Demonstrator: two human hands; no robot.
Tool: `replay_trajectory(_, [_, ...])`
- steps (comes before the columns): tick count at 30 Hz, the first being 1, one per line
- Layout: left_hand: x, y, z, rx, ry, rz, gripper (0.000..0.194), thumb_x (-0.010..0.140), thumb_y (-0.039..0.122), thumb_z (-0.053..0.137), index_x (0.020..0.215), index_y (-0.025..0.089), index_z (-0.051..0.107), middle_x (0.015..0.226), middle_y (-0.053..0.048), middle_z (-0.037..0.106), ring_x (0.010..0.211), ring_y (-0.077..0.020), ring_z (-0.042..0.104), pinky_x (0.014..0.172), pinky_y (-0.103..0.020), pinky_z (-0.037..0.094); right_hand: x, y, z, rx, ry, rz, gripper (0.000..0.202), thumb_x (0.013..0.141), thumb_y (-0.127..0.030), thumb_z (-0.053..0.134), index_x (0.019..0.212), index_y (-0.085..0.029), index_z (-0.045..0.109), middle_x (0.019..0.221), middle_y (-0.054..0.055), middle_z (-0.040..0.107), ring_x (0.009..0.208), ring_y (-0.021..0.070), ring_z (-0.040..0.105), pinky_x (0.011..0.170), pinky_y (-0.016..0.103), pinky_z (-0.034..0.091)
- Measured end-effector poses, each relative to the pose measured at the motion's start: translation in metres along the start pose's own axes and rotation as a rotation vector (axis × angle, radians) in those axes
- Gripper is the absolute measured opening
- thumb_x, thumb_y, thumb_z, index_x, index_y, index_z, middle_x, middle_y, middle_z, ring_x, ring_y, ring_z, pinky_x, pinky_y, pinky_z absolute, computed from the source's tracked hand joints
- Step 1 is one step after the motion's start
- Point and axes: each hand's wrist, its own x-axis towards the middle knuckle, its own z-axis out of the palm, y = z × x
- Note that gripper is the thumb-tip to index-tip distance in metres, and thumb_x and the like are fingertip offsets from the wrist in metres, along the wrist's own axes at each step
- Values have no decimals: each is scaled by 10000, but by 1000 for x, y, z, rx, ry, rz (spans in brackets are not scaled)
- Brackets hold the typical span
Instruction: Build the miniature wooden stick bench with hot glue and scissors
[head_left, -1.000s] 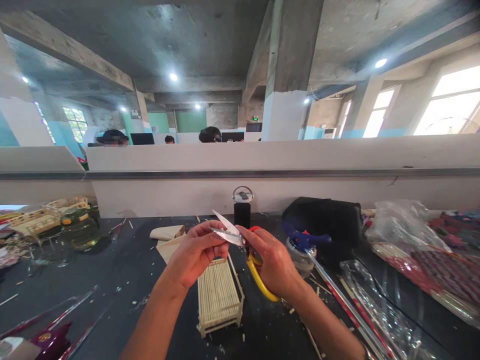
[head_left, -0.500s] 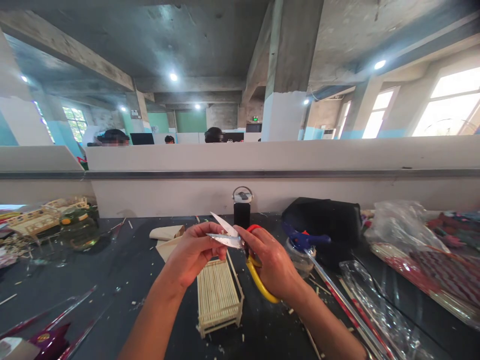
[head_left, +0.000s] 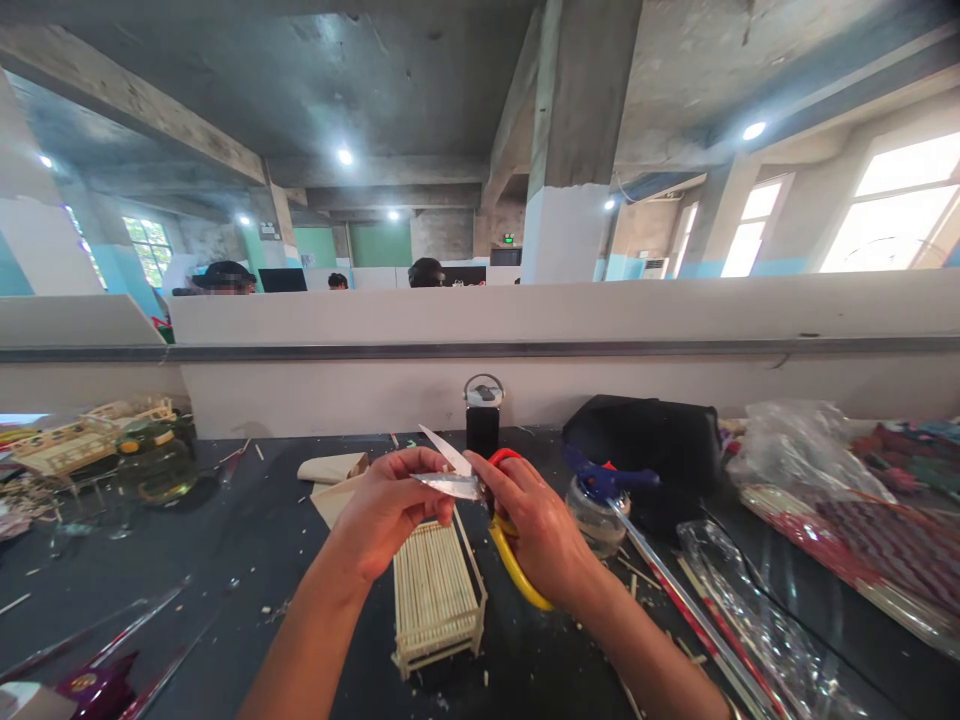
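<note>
My right hand (head_left: 536,520) grips scissors (head_left: 517,570) with yellow and red handles, their blades parted and pointing left. My left hand (head_left: 394,505) is closed in a pinch beside the blades. A tiny pale bit shows between its fingertips and the blades, too small to name; the fingers hide the rest. Below both hands stands a small bed-like frame (head_left: 436,590) built of thin wooden sticks, with a slatted top and a low rail at the near end. Neither hand touches it.
Behind the hands is a black, grey-topped bottle (head_left: 484,415). A blue glue gun (head_left: 604,480) rests on a glass jar (head_left: 600,525) at right, near plastic-wrapped sticks (head_left: 757,600). Beige cloth (head_left: 334,467), a yellowish glass jar (head_left: 157,465) and stick models (head_left: 75,445) lie left.
Both hands keep nearly the same pose, with the scissors shifted very slightly left. The blades stay parted, and the stick frame stands where it was.
</note>
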Motion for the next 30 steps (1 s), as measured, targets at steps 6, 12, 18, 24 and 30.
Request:
replay_trajectory(6, [-1,1,2,41,29,-17,111,597,107,736,681,134,669,519,-7,626,458,-92,560,486,-187,418,1,0,0,40,-34,35,682,712,22,468,1355,-205,461,1008,98,562,900,231,536,775,362,495])
replay_trajectory(12, [-2,0,6,52,28,-3,128,598,144,755,678,135,656,520,-7,624,462,-93,547,490,-197,400,0,5,-1,91,-38,30,557,720,-7,511,1250,-174,533,952,84,587,812,198,552,703,302,474])
replay_trajectory(18, [-2,2,9,108,31,-4,147,635,197,764,694,138,643,499,-1,608,472,-97,542,503,-200,406,-1,10,1,48,-49,34,548,701,-31,568,1232,-168,552,896,73,606,745,191,566,640,279,454])
replay_trajectory(24, [-1,0,6,127,29,21,136,675,208,758,709,142,645,535,3,618,488,-86,546,523,-196,431,-4,15,3,38,-42,56,547,701,-33,574,1228,-177,557,922,80,650,784,203,602,679,286,468])
replay_trajectory(30, [0,-1,-2,119,-7,95,100,735,190,742,749,147,653,600,9,633,516,-72,564,522,-180,451,-7,16,11,140,64,47,388,791,-101,536,1168,-182,578,864,48,661,723,160,599,651,240,454])
